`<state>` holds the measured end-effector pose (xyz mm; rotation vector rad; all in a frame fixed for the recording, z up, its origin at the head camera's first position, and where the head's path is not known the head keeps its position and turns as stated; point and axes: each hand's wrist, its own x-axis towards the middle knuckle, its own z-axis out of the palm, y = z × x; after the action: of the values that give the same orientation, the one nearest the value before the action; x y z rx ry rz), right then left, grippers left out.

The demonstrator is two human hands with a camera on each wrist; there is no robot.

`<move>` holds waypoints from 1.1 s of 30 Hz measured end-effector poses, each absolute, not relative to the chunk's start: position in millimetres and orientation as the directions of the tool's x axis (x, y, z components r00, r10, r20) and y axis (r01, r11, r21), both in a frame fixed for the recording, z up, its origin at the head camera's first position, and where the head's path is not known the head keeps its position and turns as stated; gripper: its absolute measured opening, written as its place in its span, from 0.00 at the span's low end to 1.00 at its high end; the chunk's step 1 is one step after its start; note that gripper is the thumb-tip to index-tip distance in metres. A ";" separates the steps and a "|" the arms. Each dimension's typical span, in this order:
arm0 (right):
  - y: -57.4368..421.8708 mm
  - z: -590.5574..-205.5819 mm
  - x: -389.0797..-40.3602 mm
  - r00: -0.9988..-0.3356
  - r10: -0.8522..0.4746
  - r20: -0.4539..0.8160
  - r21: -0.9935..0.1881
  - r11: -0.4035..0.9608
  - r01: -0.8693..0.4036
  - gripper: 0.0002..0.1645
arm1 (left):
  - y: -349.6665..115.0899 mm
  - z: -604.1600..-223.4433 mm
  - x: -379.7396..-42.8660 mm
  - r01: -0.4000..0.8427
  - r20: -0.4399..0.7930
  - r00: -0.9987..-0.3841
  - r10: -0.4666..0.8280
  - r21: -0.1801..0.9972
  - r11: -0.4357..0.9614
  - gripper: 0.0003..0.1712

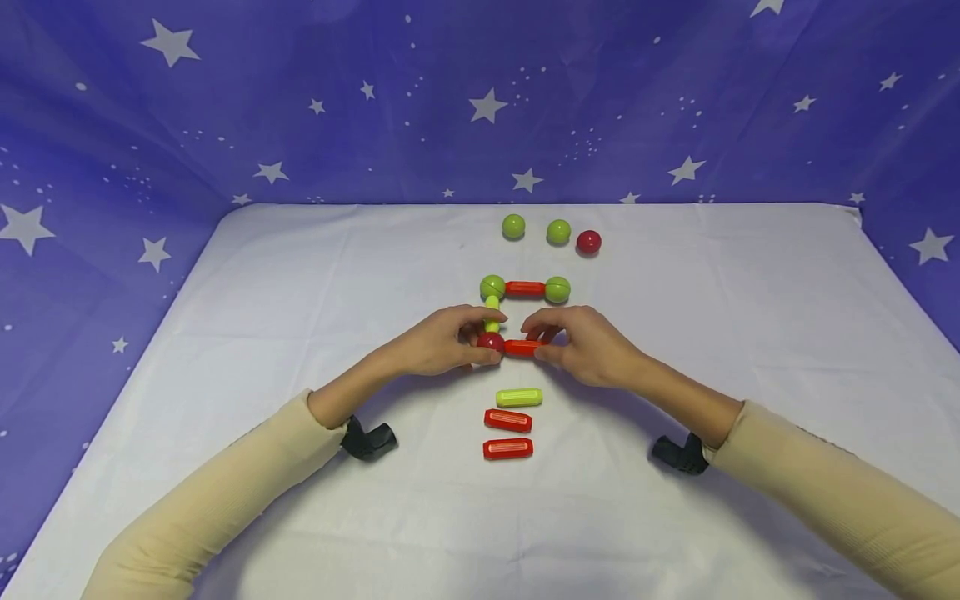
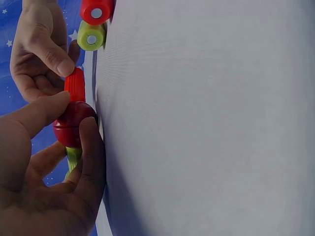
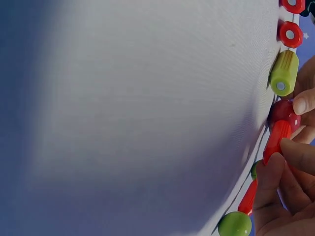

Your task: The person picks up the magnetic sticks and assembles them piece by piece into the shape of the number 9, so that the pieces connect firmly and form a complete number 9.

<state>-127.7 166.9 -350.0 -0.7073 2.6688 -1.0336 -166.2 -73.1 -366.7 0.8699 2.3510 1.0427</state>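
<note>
On the white surface (image 1: 300, 275), mid-centre, the left hand (image 1: 438, 342) pinches a glossy dark-red ball (image 1: 491, 341) while the right hand (image 1: 588, 343) pinches a ribbed red rod (image 1: 522, 347) touching it (a yellow-green rod (image 1: 492, 314) rises behind).

On the tabletop (image 1: 300, 275), three loose balls (image 1: 558, 232) lie in a row at the back. Before them, a rod (image 1: 524, 288) joins two balls side by side. From the left one, another rod (image 1: 492, 312) runs forward to a ball (image 1: 491, 341) between both hands. Three spare rods (image 1: 508, 420) lie stacked nearest the person.
</note>
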 end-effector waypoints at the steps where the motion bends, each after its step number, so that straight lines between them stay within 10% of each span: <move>1: 167.0 -350.0 -127.3 -0.868 -0.497 -0.007 -0.676 0.642 -0.362 0.18 | -72.9 -366.6 -166.1 0.372 -0.122 -0.714 0.689 0.768 0.522 0.31; 33: 170.3 -354.5 -126.8 -0.858 -0.513 0.014 -0.676 0.628 -0.386 0.16 | -72.0 -366.0 -165.6 0.359 -0.126 -0.723 0.679 0.771 0.526 0.31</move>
<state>-126.8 170.3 -354.5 -0.7444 2.6691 -1.0448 -165.6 -72.0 -366.0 0.8509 2.3553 1.0519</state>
